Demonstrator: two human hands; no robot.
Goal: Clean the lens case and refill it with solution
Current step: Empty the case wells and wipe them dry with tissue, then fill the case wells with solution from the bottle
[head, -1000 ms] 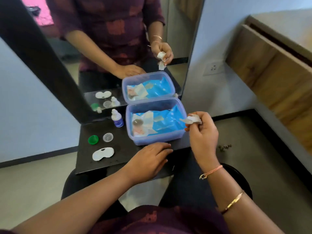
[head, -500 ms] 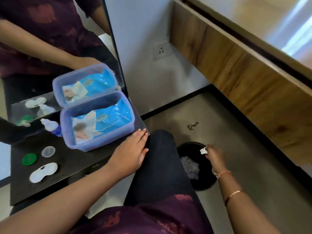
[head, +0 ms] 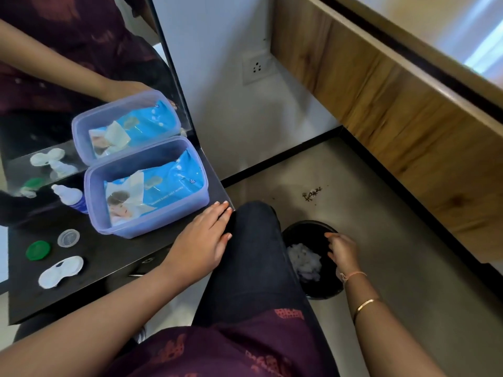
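**Lens case sits open as the used wipe goes into the bin**

Lens case [head: 60, 272] lies on the bench [head: 114, 268], left of the tub [head: 152, 221] and nearer the person. Its green cap [head: 38, 250] and clear cap [head: 68, 237] are off and lie left of the tub too, between the case and the solution bottle [head: 69, 198], which stands just beside the tub's left wall.

The change is at the right hand [head: 341, 250]. A second ago it pinched a crumpled white wipe beside the tub's right end. Half a second ago it carried that scrap down to the black bin [head: 324, 293] on the floor, right of the tub. Now it hangs over the bin's mouth with fingers loosely curled and no scrap showing in them, so it appears to have let go. White wads [head: 303, 261] lie inside the bin, though which one is the new piece cannot be told.

The left hand [head: 202, 238] has stayed flat and relaxed on the bench edge by the tub's near right corner, gripping nothing.

The wiping step looks finished. Refilling is still ahead, with the bottle untouched and both caps off.
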